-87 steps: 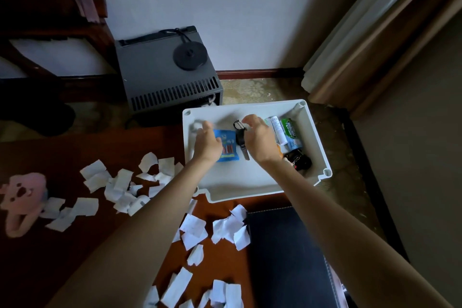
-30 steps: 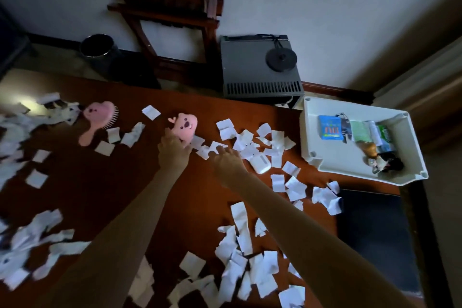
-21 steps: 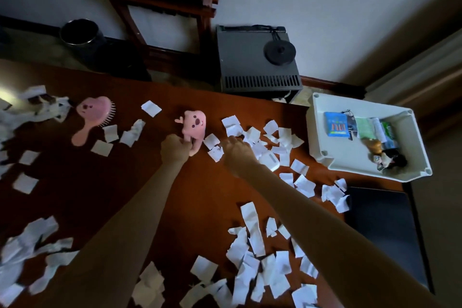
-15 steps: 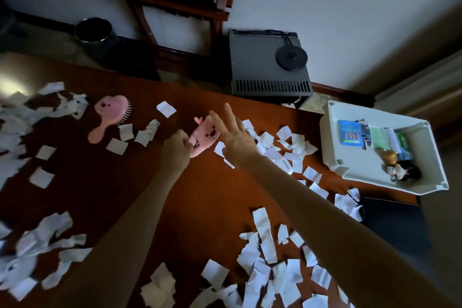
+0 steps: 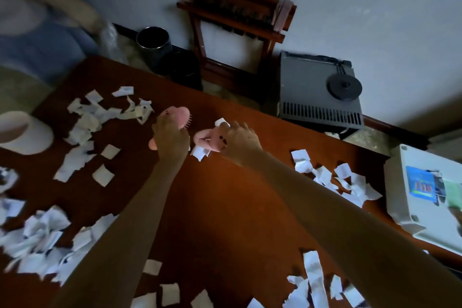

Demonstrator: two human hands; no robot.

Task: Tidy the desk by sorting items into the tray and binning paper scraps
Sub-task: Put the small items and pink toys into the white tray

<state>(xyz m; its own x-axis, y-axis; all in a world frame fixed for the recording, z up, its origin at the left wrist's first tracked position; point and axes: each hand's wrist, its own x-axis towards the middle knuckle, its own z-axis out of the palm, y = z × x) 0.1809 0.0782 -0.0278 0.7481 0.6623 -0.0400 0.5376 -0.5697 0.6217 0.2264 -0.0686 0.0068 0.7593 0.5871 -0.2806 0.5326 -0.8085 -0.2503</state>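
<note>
Far left, a white roll (image 5: 23,134) sits at the desk (image 5: 225,207) edge, paper scraps (image 5: 87,120) strewn around it and toward the front. A dark bin (image 5: 153,49) stands on the floor beyond the desk's far edge, left of centre. Left hand (image 5: 170,139) is down over the pink hairbrush (image 5: 178,116); the head pokes out past the fingers, the handle end shows under the wrist, so its long axis runs roughly along the forearm. Fingers look curled over it, but cannot tell if the grip is closed. Right hand (image 5: 241,141) holds the pink toy (image 5: 212,139), fingers wrapped on its right side, toy lifted over a scrap. More scraps (image 5: 330,180) lie right of that arm. White tray (image 5: 397,192) sits at the far right edge, partly cut off, a blue packet (image 5: 421,184) inside. Tray lies well to the right of both hands; the right hand is nearer, so the toy likely goes first, a sweep rightward over the scraps.
</note>
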